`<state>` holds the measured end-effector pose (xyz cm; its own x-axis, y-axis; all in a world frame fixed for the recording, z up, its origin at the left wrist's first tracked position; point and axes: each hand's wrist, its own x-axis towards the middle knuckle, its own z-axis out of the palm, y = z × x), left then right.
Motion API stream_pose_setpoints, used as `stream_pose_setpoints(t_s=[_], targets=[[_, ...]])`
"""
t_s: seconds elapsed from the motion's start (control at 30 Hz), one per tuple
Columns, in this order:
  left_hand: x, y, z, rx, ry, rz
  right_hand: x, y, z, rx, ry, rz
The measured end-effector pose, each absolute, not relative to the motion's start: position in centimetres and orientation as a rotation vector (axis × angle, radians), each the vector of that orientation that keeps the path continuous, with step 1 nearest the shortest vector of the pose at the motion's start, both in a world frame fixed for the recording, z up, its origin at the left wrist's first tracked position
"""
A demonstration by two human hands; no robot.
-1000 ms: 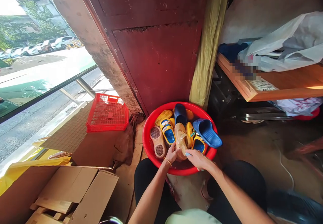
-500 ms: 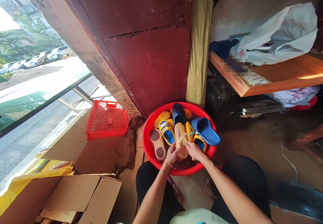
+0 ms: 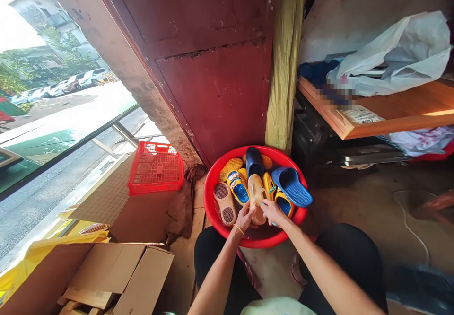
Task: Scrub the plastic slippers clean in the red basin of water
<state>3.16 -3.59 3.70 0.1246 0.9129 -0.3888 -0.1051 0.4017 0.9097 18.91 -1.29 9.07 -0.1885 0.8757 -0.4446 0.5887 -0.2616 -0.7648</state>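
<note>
You've got the tan see-through slipper (image 3: 257, 193) standing up on end in the middle of the pile, near the front of the red plastic basin (image 3: 210, 196). Both your hands are on it: your left hand (image 3: 244, 218) is curled in low against it, and your right hand (image 3: 273, 212) is partly closed with its fingertips pinching the side. Holding it that way seems to keep it clear of the other shoes so you can get at it from both sides. Packed in around it are a yellow-and-blue clog (image 3: 237, 188), a tan clog (image 3: 224, 203) with its sole up, a navy slipper (image 3: 253, 161) and a blue slide (image 3: 291, 187) leaning over the rim. The basin sits on the floor right in front of your dark trousers (image 3: 216, 263), probably so it's an easy reach for both arms – can't tell if there's water in the bottom, though. Off to the left are a red plastic crate (image 3: 156, 169) and an open cardboard box (image 3: 106, 277), while a wooden shelf (image 3: 319, 112) with a white plastic bag (image 3: 390, 59) on it sits to the right.
</note>
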Motion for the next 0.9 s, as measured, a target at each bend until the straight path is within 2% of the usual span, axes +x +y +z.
stream_pose_setpoints(t_s=[0.13,0.33,0.43,0.63,0.9], targets=[[3.3,-3.5,3.8,0.846,1.246,0.915,18.5,0.0,10.1,-1.719,-1.763,1.396],[3.3,-3.0,3.8,0.794,1.268,0.900,23.1,-4.8,10.6,-1.596,-2.098,1.444],[3.2,-2.9,3.9,0.788,1.270,0.899,24.0,-6.2,10.4,-1.643,-2.224,1.336],[2.9,-3.1,3.5,0.843,1.281,0.871,19.8,-3.0,10.7,-1.898,-2.084,1.232],[2.7,-3.1,3.3,0.807,1.349,0.974,21.6,-5.1,12.9,-1.698,-2.248,1.261]])
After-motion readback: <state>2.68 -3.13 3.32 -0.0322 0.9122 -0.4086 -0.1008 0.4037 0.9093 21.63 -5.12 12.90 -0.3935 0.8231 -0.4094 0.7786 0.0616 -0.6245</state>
